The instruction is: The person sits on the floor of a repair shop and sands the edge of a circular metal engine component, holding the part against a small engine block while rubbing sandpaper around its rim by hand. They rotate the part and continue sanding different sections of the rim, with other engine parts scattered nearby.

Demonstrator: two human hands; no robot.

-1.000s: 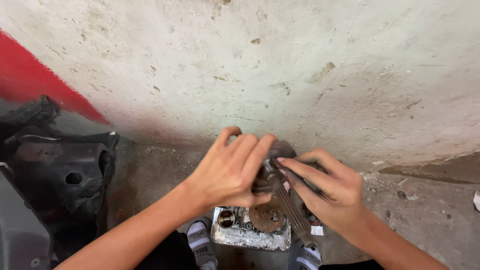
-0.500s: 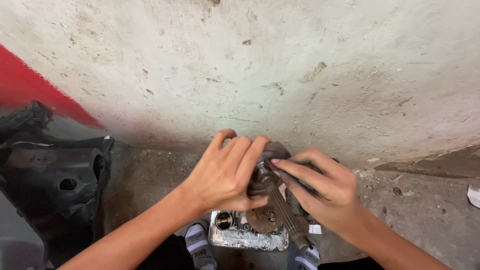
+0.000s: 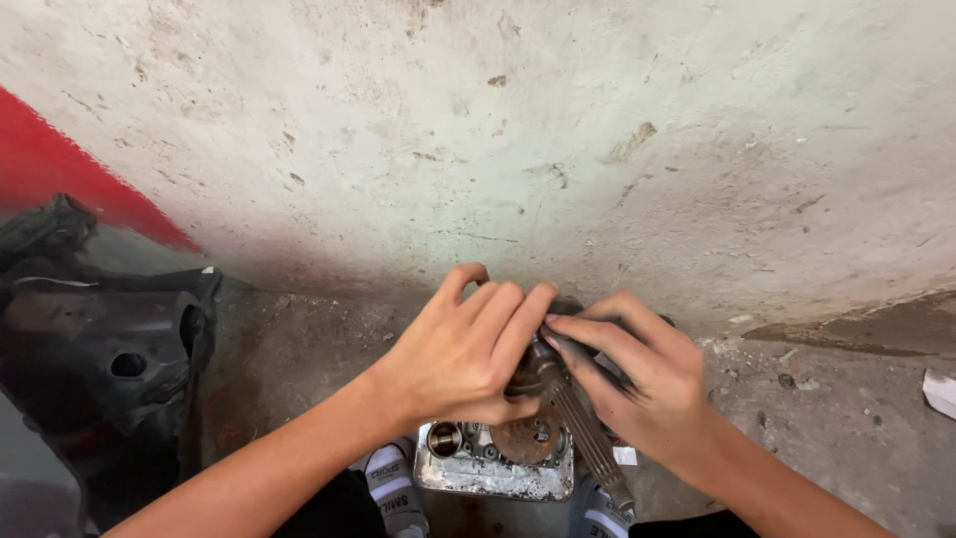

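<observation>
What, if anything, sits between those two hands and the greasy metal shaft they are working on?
Nothing visible does. The left hand and the right hand both rest directly on the ribbed metal shaft, above the grey metal casing on the floor. The shaft's top end is hidden under the fingers.

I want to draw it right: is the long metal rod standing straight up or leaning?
Leaning. The rod slants from between the left hand and right hand down toward the viewer, over the metal casing.

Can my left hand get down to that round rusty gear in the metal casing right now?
Probably yes: the left hand sits just above the rusty gear in the metal casing. Only the splined shaft crosses its right side.
</observation>
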